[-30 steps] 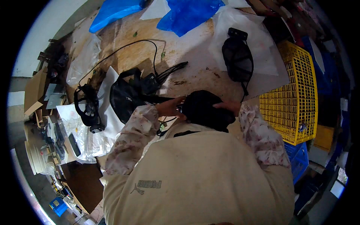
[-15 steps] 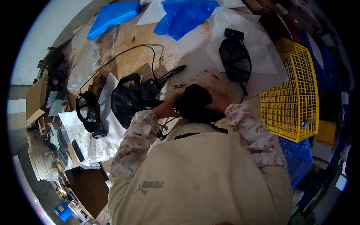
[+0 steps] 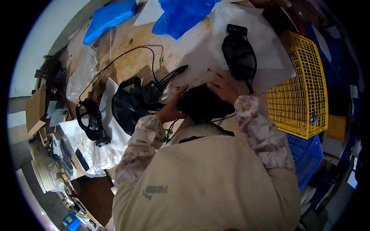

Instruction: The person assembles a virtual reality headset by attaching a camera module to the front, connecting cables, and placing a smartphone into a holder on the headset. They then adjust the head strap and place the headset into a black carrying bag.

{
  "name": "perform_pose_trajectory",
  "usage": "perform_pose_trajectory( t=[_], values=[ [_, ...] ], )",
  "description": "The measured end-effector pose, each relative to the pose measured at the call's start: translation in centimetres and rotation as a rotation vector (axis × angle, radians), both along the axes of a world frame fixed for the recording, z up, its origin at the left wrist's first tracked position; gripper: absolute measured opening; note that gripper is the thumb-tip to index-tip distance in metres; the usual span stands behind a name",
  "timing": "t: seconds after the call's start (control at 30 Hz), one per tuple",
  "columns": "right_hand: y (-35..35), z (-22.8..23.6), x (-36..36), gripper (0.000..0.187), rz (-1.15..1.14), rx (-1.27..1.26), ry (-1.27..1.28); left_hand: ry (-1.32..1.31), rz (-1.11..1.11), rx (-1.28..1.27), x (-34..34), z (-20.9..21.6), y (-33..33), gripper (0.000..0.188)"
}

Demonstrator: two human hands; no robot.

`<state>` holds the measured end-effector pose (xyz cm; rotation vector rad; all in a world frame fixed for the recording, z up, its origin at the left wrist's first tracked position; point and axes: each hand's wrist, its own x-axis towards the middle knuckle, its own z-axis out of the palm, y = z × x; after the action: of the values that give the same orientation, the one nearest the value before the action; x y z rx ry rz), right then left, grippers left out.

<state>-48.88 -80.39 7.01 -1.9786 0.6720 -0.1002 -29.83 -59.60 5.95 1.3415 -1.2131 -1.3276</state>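
Observation:
Close in front of my body, a soft-looking black item point(image 3: 204, 103) is held between my two hands; its exact kind does not show. My left hand point(image 3: 172, 109) is closed on its left side. At its far right edge, my right hand point(image 3: 224, 91) grips it from above. A thin black cable comes out near its lower right. Left of my hands lies a black bag point(image 3: 125, 109) with a zip, beside a small black box point(image 3: 151, 91) with a bundle of cables. Farther left rests a black strapped headset point(image 3: 92, 123), with a long cable looping from it.
A black mesh cap-like item point(image 3: 239, 56) with a small dark bar lies on a white sheet point(image 3: 271, 54). At right stand a yellow crate point(image 3: 296, 88) and a blue crate point(image 3: 308, 156). Blue plastic bags point(image 3: 185, 17) lie at the back; a dark phone point(image 3: 81, 159) lies left.
The black item has been turned and now shows a broader, flatter face. My right hand has moved up onto its far edge. The view has shifted slightly.

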Motion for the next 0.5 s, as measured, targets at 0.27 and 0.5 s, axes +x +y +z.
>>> perform_pose_trajectory(
  t=[0.27, 0.5],
  values=[
    [3.6, 5.0, 0.6, 0.033, -0.123, -0.453, -0.226, 0.322, 0.199, 0.046, 0.7, -0.2, 0.1, 0.112],
    [-1.7, -1.7, -2.9, 0.039, -0.25, 0.26, 0.176, 0.347, 0.061, 0.262, 1.2, -0.6, 2.8, 0.106]
  ],
)
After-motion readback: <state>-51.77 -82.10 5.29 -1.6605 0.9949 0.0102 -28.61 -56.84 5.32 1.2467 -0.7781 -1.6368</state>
